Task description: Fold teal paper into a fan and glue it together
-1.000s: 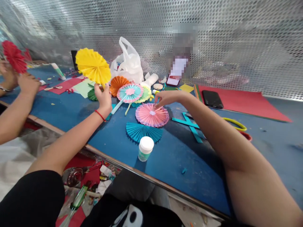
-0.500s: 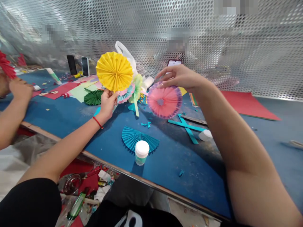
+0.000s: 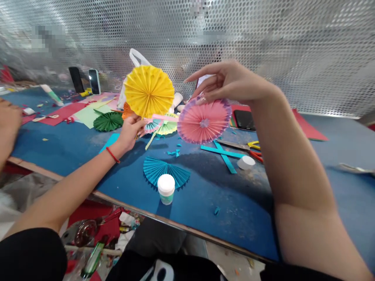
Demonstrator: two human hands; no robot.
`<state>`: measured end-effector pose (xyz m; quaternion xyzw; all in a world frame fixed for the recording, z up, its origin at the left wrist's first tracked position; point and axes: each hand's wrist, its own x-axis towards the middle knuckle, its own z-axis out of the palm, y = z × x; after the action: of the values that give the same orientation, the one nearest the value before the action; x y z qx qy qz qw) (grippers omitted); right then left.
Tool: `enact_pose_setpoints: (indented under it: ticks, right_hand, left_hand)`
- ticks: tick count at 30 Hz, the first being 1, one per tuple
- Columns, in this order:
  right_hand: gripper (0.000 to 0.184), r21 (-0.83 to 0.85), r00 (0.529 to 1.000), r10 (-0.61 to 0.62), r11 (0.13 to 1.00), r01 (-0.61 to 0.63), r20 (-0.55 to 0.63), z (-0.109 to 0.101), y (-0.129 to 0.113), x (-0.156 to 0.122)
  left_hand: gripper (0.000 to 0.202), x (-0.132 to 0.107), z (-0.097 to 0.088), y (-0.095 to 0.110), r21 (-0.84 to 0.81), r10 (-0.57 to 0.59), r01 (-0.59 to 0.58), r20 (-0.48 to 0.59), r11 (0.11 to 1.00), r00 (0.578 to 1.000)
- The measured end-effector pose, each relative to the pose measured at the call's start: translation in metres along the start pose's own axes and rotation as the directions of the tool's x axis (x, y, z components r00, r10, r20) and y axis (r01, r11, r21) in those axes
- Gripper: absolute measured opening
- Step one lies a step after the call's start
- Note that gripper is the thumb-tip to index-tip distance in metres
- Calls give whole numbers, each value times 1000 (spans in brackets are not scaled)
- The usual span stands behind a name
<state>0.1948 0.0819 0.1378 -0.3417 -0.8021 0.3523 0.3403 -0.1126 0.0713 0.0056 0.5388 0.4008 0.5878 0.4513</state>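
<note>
My left hand [image 3: 133,130] is closed on the lower edge of a round yellow paper fan [image 3: 149,89]. Behind it hang a light blue and pink fan, a pale green fan [image 3: 167,128] and a bit of an orange one; how they are joined is partly hidden. With bent fingers, my right hand [image 3: 228,82] pinches the top edge of a pink paper fan [image 3: 202,123] with a purple rim, in the air above the table. A pink strip seems to run from this fan toward the left hand. Below them a half-open blue pleated fan [image 3: 165,171] lies behind a white-capped glue bottle [image 3: 166,189].
On the blue table [image 3: 199,218] lie crossed blue paper strips [image 3: 224,154], a white cap [image 3: 246,162], scissors [image 3: 234,144], a black phone [image 3: 244,120], a dark green fan [image 3: 108,121] and coloured sheets. Two phones lean upright at the perforated back wall. Another person's hand [image 3: 10,121] is at the left.
The pink fan has turned and spread a little wider in view as my right hand lifts. The yellow fan has come slightly right and nearer. The other person's hand has moved left, its red fan out of view.
</note>
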Motion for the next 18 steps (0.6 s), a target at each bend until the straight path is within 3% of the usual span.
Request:
enact_pose_setpoints:
  ticks: [3, 5, 8, 10, 14, 18]
  right_hand:
    - [48, -49, 998, -29, 998, 32, 63, 20, -8, 3]
    - [38, -41, 1000, -17, 999, 17, 0, 32, -6, 7]
    - [32, 49, 990, -24, 998, 31, -141, 45, 3, 15]
    - [40, 41, 991, -74, 996, 79, -108, 51, 9, 19]
    - [61, -1, 986, -167, 986, 167, -22, 60, 11, 23]
    - [58, 95, 972, -143, 982, 163, -187, 64, 4, 20]
  left_hand:
    - [33, -6, 5, 6, -19, -166, 173, 186, 985, 968]
    - [36, -9, 7, 8, 22, -229, 231, 265, 973, 937]
    - [41, -12, 8, 8, 130, -289, 258, 391, 957, 874]
    - [41, -14, 6, 7, 208, -300, 227, 455, 951, 838]
    - [42, -14, 3, 2, 247, -234, 135, 435, 960, 869]
    - [46, -12, 3, 1, 181, -166, 102, 384, 978, 908]
